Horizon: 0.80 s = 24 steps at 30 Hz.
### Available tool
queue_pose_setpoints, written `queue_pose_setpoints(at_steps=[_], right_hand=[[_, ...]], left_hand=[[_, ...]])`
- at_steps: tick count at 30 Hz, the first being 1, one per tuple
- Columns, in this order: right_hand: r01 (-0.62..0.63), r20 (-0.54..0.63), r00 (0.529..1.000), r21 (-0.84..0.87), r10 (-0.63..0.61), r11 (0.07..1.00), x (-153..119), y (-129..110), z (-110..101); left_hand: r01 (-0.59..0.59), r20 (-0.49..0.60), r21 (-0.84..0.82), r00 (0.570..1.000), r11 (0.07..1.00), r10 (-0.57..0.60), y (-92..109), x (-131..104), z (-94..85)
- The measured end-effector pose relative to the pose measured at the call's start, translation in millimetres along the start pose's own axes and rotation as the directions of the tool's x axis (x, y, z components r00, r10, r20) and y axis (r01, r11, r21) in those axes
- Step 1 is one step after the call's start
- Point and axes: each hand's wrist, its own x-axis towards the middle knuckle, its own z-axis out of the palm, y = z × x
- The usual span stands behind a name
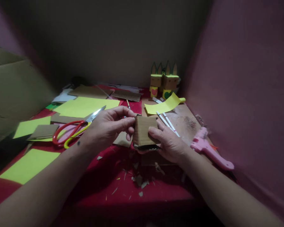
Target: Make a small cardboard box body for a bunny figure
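Observation:
A small brown cardboard box (145, 130) is held up over the red table, with a dark gap along its lower edge. My right hand (169, 140) grips its right side, the thumb lying on the front face. At the box's upper left edge, the fingers of my left hand (109, 127) are pinched together against the cardboard. Scissors (72, 132) with red and yellow handles lie beside my left wrist, blades pointing up and right. A flat cardboard piece (123, 139) rests on the table, partly hidden behind the box.
Yellow paper sheets (85, 106) and cardboard pieces cover the left side. White markers (168, 121) and a curled yellow strip (164, 104) lie on a board at right, near a pink glue gun (210, 149). Two eared cardboard figures (170, 82) stand behind. Scraps (139, 180) litter the red cloth (94, 189).

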Motion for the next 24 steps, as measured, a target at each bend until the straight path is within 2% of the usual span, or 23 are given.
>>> queue_pose_setpoints(at_steps=[6,12,14,17,19,22,24], right_hand=[[-0.022,0.079,0.997,0.023,0.020,0.999,-0.2,-1.5,-1.0],[-0.004,-0.043,0.999,-0.004,0.004,1.000,1.0,-0.3,-1.8],[-0.011,-0.055,0.998,-0.006,0.010,1.000,1.0,-0.6,-1.8],[-0.006,-0.058,0.998,-0.008,0.006,1.000,1.3,-1.6,-2.5],[-0.002,-0.048,0.999,-0.011,0.001,1.000,1.8,-1.9,-3.8],[0.003,-0.041,0.999,-0.017,-0.004,1.000,2.9,-1.4,-5.6],[0.000,-0.047,0.999,-0.019,-0.001,1.000,3.3,-0.8,-5.9]], left_hand=[[0.016,0.032,0.020,0.999,1.000,-0.017,-3.3,0.0,-2.0],[-0.036,-0.024,0.291,0.999,0.956,0.045,-5.3,0.1,-1.1],[-0.082,-0.011,0.429,0.995,0.900,0.096,-3.3,-0.5,-2.8],[-0.157,0.073,0.662,0.987,0.733,0.145,1.9,-2.7,-8.5],[-0.167,0.163,0.699,0.984,0.695,0.072,5.3,-4.5,-13.5],[-0.136,0.304,0.659,0.948,0.739,-0.097,6.8,-6.6,-18.6],[-0.146,0.348,0.660,0.929,0.737,-0.128,4.6,-7.5,-17.8]])
